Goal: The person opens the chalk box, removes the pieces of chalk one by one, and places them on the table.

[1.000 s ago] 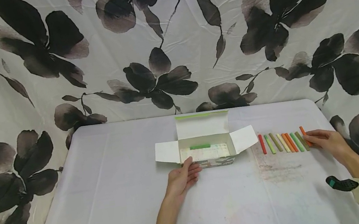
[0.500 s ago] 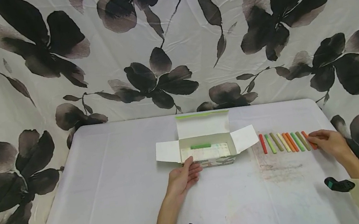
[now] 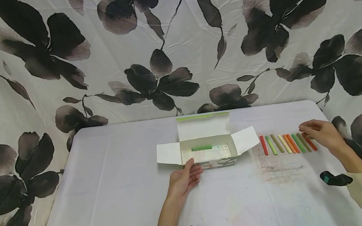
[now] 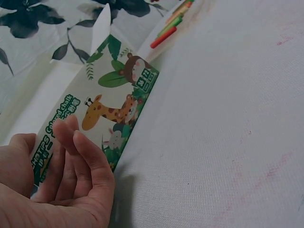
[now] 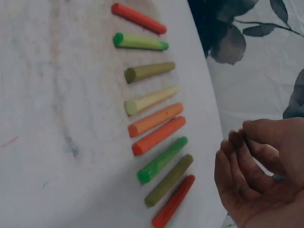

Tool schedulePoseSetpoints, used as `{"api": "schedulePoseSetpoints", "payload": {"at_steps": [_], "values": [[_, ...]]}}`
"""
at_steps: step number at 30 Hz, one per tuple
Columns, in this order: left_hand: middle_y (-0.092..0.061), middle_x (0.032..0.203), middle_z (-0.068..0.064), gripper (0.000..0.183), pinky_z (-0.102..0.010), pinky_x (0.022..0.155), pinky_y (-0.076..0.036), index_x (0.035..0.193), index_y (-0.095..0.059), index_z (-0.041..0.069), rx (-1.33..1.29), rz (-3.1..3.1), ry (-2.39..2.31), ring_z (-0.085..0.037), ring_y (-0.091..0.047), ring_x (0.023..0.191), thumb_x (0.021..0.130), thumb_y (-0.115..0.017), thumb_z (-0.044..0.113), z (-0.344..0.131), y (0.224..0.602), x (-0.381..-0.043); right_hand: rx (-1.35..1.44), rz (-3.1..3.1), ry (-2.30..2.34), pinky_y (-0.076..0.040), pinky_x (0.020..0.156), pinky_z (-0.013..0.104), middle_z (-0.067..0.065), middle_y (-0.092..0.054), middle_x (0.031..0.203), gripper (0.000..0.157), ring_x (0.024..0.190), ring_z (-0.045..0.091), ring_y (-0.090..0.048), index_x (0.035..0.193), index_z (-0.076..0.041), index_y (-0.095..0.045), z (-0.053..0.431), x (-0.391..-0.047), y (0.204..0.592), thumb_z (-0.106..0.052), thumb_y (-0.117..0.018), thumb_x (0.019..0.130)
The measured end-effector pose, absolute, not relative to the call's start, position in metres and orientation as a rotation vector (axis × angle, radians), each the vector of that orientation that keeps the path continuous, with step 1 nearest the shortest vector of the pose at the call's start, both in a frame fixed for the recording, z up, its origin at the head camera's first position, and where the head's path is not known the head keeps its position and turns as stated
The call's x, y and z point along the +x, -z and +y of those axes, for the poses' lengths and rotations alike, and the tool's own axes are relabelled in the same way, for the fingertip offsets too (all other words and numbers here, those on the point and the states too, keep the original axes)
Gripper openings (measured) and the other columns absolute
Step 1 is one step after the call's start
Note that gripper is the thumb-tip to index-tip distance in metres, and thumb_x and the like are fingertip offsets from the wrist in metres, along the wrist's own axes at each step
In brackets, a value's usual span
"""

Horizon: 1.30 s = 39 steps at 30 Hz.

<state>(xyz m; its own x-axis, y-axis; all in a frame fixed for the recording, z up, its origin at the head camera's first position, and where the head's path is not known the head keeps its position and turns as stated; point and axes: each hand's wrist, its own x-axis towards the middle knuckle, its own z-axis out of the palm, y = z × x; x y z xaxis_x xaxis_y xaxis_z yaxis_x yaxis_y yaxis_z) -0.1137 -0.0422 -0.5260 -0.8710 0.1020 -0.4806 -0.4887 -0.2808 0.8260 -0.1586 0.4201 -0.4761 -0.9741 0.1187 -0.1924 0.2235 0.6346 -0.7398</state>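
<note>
The open cardboard box of colored chalk [image 3: 219, 164], with an animal print, stands on the table. My left hand [image 3: 183, 179] holds its front wall, thumb at the top edge and fingers against the outside. One green chalk stick [image 3: 202, 148] lies inside on a pale speckled layer. To the right, several chalk sticks lie in a spaced row, from a red stick [image 5: 138, 18] to a dark red stick [image 5: 174, 202] at the row's right end. My right hand [image 3: 323, 137] hovers beside that end with loosely curved fingers, thumb and forefinger tips close together, nothing showing between them.
The box's side flaps [image 3: 246, 139] and back lid [image 3: 204, 126] stand spread out. Chalk smudges mark the white table cover [image 3: 283, 175] in front of the row. A floral cloth [image 3: 191, 40] hangs behind the table.
The right hand has set a dark red chalk stick at the row's right end, let go, and moved up and slightly left. The left hand stays at the box.
</note>
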Motion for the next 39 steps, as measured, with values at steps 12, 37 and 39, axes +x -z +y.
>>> {"api": "schedulePoseSetpoints", "payload": {"at_steps": [12, 37, 39], "values": [[-0.076, 0.099, -0.008, 0.054, -0.02, 0.073, -0.056, 0.115, -0.068, -0.008, -0.462, 1.603, -2.206, -0.009, -0.067, 0.081, 0.099, -0.068, 0.044, -0.043, 0.526, -0.113, 0.086, 2.721, 1.398, -0.054, 0.076, 0.014, -0.016, -0.067, 0.095, 0.051, 0.084, -0.007, -0.064, 0.133, 0.011, -0.056, 0.386, -0.173, 0.444, -0.032, -0.057, 0.107], [-0.077, 0.099, -0.009, 0.053, -0.02, 0.072, -0.056, 0.115, -0.068, -0.009, -0.464, 1.6, -2.212, -0.009, -0.067, 0.08, 0.1, -0.067, 0.042, -0.042, 0.526, -0.113, -0.245, 2.628, 1.547, -0.058, 0.084, 0.024, 0.018, -0.07, 0.114, 0.037, 0.089, 0.003, -0.068, 0.127, 0.007, -0.063, 0.282, -0.199, 0.412, -0.022, -0.063, 0.105], [-0.077, 0.1, -0.009, 0.054, -0.02, 0.072, -0.056, 0.115, -0.068, -0.009, -0.458, 1.599, -2.213, -0.009, -0.067, 0.081, 0.1, -0.067, 0.042, -0.042, 0.526, -0.113, -0.252, 2.608, 1.559, -0.059, 0.085, 0.028, 0.02, -0.069, 0.115, 0.035, 0.09, 0.004, -0.068, 0.126, 0.007, -0.063, 0.274, -0.2, 0.413, -0.021, -0.063, 0.105]]}}
